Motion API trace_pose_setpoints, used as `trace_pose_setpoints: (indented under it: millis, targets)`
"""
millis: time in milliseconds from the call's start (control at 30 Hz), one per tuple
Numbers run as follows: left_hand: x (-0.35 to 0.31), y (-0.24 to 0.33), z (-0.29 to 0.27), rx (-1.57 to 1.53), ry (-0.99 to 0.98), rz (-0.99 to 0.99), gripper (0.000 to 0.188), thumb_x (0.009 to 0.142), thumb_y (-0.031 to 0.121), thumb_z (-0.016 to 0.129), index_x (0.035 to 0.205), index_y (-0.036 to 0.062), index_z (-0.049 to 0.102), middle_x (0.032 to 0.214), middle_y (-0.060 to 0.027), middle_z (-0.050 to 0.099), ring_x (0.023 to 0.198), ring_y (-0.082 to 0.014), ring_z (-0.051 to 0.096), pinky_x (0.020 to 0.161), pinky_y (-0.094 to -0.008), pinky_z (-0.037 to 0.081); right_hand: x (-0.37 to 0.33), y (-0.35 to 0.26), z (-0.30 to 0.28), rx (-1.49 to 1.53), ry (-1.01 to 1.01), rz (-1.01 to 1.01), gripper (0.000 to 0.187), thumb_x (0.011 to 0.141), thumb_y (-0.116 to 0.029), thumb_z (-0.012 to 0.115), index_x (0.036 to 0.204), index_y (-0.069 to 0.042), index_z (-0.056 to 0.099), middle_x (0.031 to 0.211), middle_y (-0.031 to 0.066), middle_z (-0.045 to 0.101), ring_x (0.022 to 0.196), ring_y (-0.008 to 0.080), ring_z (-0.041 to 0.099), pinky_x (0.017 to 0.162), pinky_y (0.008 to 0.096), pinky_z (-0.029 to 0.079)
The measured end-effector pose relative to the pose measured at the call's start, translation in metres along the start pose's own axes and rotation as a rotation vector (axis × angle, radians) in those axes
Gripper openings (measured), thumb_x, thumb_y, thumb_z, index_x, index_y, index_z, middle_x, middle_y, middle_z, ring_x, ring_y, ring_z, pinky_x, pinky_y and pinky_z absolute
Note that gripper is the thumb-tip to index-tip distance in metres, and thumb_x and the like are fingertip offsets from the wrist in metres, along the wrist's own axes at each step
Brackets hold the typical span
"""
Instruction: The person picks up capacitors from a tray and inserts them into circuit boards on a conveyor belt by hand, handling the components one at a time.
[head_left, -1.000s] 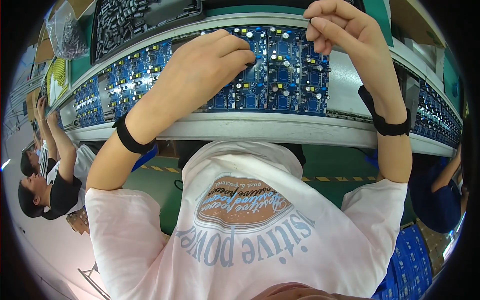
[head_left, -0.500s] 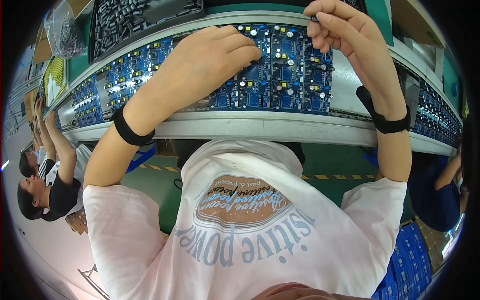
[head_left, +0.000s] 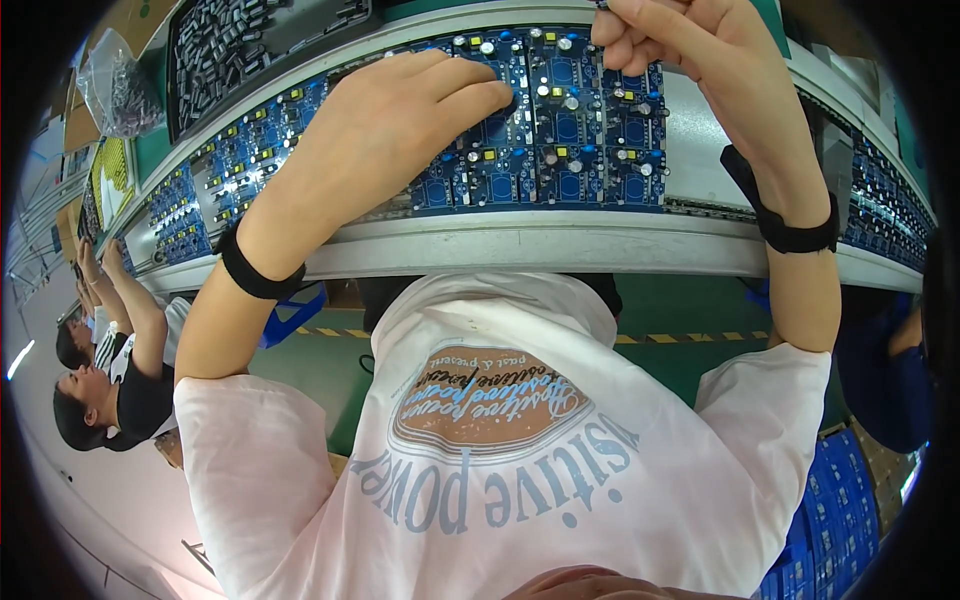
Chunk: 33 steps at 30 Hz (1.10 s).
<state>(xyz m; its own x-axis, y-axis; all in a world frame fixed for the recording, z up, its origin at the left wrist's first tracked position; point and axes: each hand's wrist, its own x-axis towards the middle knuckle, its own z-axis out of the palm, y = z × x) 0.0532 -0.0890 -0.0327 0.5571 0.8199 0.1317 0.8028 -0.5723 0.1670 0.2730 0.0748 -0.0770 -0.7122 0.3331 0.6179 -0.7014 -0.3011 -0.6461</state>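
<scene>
My left hand [head_left: 410, 115] reaches over blue circuit boards [head_left: 565, 190], thumb hidden beneath. Its fingers are bent together, the index fingertip down at a board; whatever they pinch is hidden. Higher up and to the right, my right hand [head_left: 690, 35] is raised above the boards' far edge. Its thumb and fingers pinch a small dark capacitor [head_left: 603, 5], partly cut off by the picture's top. The boards carry silver cylinders, yellow blocks and blue discs, and lie in a row along a metal-railed line.
A black tray [head_left: 215, 65] of dark capacitors stands at the far left, beside a clear plastic bag [head_left: 118, 85] of small parts. The pale front rail [head_left: 540, 240] runs between me and the boards. Co-workers [head_left: 115, 385] sit at the left; blue crates [head_left: 825, 510] stand low right.
My right hand has shifted slightly up and left, the capacitor still pinched in it. My left hand stays at the boards with its fingertips slightly higher in view. The whole view has shifted a little.
</scene>
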Motion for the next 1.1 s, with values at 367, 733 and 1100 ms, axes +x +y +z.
trace_pose_setpoints:
  millis: [367,733,1100]
  targets:
    - [-0.005,0.002,-0.003,0.069,0.02,0.058,0.034,0.083,0.012,0.066,0.116,0.0084,0.066,0.111,-0.0051,0.066,0.101,-0.0235,0.066,0.085,-0.0339,0.056,0.017,-0.043,0.052,-0.599,0.474,0.679,0.017,0.104,-0.008,0.06,0.112,0.004,0.067,0.091,0.0094,0.074,0.078,0.0116,0.071,0.071,0.022,0.058]
    - [0.008,0.005,0.006,0.117,-0.009,0.112,0.017,0.086,0.016,0.064,0.102,0.0101,0.062,0.089,-0.0014,0.057,0.089,-0.0188,0.063,0.077,-0.0311,0.053,-0.007,-0.048,0.029,-0.772,0.446,0.724,0.022,0.107,-0.015,0.057,0.12,-0.002,0.068,0.092,0.0022,0.07,0.08,0.007,0.063,0.076,0.0214,0.05]
    - [-0.025,-0.001,-0.012,0.025,-0.062,-0.025,0.019,0.086,0.015,0.064,0.104,0.0088,0.064,0.096,-0.0032,0.061,0.093,-0.0209,0.063,0.08,-0.0337,0.052,-0.003,-0.04,0.049,-0.659,0.496,0.726,0.017,0.105,-0.007,0.056,0.116,0.001,0.066,0.095,0.0086,0.073,0.084,0.0121,0.069,0.076,0.0241,0.055]
